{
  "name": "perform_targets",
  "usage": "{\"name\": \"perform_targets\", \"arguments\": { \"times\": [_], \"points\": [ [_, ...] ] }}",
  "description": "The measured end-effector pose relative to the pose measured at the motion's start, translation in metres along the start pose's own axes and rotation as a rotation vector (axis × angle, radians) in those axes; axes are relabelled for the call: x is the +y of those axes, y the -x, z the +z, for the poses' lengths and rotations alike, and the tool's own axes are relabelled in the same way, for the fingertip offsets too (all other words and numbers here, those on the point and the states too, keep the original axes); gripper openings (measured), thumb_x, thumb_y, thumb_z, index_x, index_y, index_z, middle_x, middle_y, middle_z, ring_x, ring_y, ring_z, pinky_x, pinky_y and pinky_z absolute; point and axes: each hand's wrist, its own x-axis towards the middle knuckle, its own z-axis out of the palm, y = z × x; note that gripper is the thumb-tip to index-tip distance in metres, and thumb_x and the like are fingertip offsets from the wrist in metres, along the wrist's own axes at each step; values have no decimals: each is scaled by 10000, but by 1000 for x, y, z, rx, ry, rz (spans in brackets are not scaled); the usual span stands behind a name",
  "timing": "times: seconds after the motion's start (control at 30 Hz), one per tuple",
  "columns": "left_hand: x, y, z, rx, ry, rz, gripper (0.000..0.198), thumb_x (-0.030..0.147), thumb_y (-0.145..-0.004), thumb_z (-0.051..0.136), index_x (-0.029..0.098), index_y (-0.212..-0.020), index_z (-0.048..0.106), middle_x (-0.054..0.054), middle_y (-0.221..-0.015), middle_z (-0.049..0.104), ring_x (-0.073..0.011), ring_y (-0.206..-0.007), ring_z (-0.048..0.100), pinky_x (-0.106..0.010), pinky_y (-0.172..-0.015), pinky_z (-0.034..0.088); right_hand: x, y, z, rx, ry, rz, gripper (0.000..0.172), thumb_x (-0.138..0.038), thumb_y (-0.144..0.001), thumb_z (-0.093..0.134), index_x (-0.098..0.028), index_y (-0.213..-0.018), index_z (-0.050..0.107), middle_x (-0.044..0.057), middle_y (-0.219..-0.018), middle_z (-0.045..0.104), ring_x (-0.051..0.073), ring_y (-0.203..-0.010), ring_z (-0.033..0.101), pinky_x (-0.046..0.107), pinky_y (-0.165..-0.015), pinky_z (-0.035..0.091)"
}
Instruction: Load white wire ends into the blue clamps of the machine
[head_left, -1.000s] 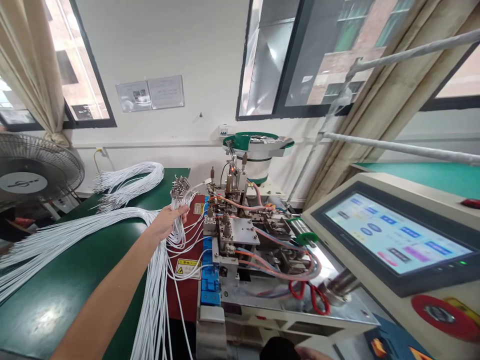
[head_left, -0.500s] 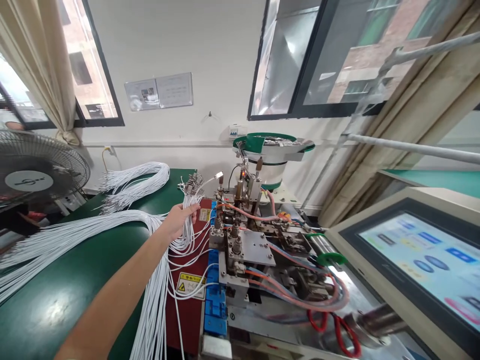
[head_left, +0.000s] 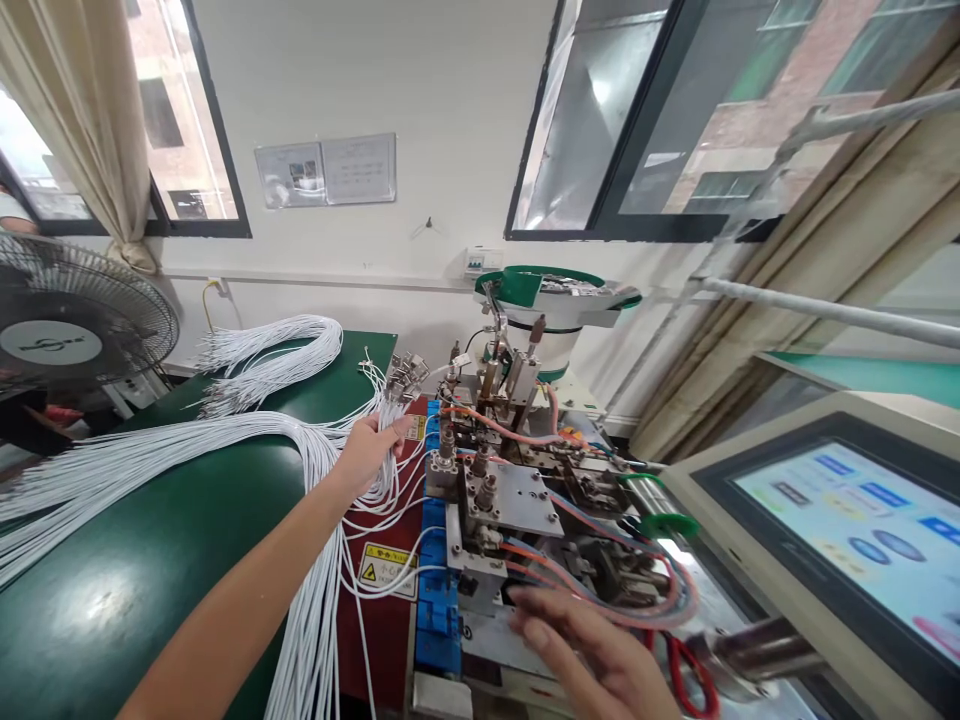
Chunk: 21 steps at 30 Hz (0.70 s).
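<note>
My left hand (head_left: 373, 450) is closed round a bunch of white cables (head_left: 387, 478), whose metal connectors (head_left: 407, 377) stick up above the fingers. One cable from the bunch bends right toward the machine, its end near the upper fixtures. Over the machine's front part is my right hand (head_left: 589, 655), fingers stretched out and apart, holding nothing visible. Just left of it runs a row of blue clamps (head_left: 436, 625), with several white cables leading into it. A larger bundle of white cables (head_left: 307, 600) hangs beneath my left forearm.
On the green table (head_left: 202, 520) lie more white cable bundles (head_left: 322, 345). A touchscreen panel (head_left: 855, 520) stands at right. A green-rimmed feeder bowl (head_left: 555, 310) rises behind the machine (head_left: 517, 495). A fan (head_left: 67, 320) is far left, with part of a person behind it.
My right hand has come into view from below, over the machine's front. My left hand, still gripping the cables, shifts slightly right in the picture as the view moves.
</note>
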Motion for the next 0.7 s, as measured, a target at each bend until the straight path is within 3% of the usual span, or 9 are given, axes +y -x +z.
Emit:
{"name": "perform_targets", "arguments": {
  "times": [0.13,0.27,0.47,0.7],
  "points": [
    [-7,3,1,14,-51,48,332,408,-645,651,147,-546,470,46,-454,438,-67,-431,387,-213,-457,303,-46,-54,31,-22,46,-184,286,-368,-771,519,-176,-938,648,68,-831,687,187,-736,629,271,-647,504],
    [-14,7,4,44,-113,116,307,400,-687,581,157,-544,459,54,-447,403,-72,-422,357,-213,-444,290,-71,-104,66,159,92,-241,402,-399,-753,533,-146,-1063,570,99,-925,649,188,-724,590,298,-613,473],
    [-24,19,1,159,-247,248,63,232,-734,537,175,-759,549,13,-676,547,-134,-639,479,-245,-617,354,-74,-137,88,217,74,-287,314,-423,-700,593,-166,-881,591,40,-734,632,165,-625,538,283,-588,423],
    [-32,20,-6,127,-234,243,71,193,-745,547,186,-814,561,-9,-748,583,-174,-763,538,-295,-759,388,-65,-149,94,74,-283,-225,216,-365,-721,571,-165,-798,597,11,-694,616,140,-612,539,267,-590,443]
  ]
}}
